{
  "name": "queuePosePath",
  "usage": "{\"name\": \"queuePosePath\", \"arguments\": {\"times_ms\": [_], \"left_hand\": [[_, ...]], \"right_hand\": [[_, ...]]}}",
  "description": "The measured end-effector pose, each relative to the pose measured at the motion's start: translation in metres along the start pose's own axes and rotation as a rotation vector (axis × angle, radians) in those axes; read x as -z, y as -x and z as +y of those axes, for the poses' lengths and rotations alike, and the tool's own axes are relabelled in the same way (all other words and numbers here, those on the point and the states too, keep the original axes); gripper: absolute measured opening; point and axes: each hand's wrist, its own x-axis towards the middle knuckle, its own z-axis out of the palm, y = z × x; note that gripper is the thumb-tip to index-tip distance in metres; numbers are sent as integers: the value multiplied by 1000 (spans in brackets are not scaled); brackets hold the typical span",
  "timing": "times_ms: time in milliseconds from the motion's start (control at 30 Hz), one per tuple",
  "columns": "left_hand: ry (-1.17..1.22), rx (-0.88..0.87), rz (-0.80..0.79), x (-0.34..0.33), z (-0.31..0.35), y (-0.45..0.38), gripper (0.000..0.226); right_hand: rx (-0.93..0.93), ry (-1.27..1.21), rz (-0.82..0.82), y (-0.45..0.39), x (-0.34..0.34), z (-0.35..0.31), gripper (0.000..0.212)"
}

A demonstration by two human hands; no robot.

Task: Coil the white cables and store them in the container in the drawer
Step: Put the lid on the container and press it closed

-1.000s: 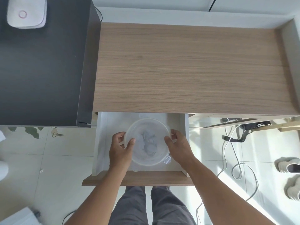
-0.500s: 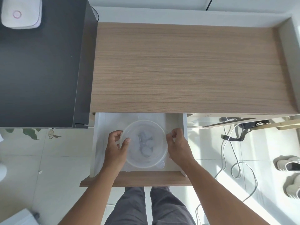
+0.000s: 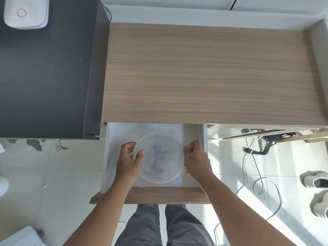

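Observation:
A round clear plastic container (image 3: 159, 176) with its lid on sits in the open white drawer (image 3: 111, 157) under the wooden desk. Pale coiled cables (image 3: 158, 156) show dimly through the lid. My left hand (image 3: 128, 161) grips the container's left rim, thumb on top of the lid. My right hand (image 3: 196, 159) holds the right rim with curled fingers at a lid tab.
The bare wooden desktop (image 3: 204, 73) lies above the drawer. A black cabinet (image 3: 44, 68) with a white device (image 3: 25, 12) stands at the left. On the floor at the right lie loose white cables (image 3: 260, 183) and shoes (image 3: 317, 190). The drawer's wooden front (image 3: 150, 195) is near my legs.
The container has settled flat in the drawer. Both hands shifted slightly round its rim and keep hold of it; the lid now sits level.

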Motion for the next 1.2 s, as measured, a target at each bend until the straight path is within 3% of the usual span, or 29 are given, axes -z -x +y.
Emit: {"name": "queuePosePath", "arguments": {"times_ms": [133, 333, 433, 567, 700, 867, 1033, 1200], "left_hand": [[-3, 3, 10, -1, 3, 1, 36], [-31, -23, 118, -7, 9, 5, 42], [-33, -11, 176, -12, 8, 8, 44], [-16, 16, 198, -14, 2, 8, 45], [-6, 23, 201, -15, -3, 8, 43], [-22, 48, 155, -15, -4, 6, 43], [-49, 21, 114, -12, 0, 3, 25], [-62, 1, 37, -2, 0, 2, 31]], "right_hand": [[6, 8, 46, -1, -4, 1, 10], [84, 72, 271, 3, -17, -2, 19], [129, 130, 273, 12, -31, 1, 32], [48, 83, 304, 18, -46, 1, 39], [-44, -33, 283, 14, -52, 1, 35], [-14, -46, 279, 11, -47, 6, 28], [-23, -43, 285, 12, -50, 8, 28], [54, 10, 227, 10, -43, 11, 29]]}}
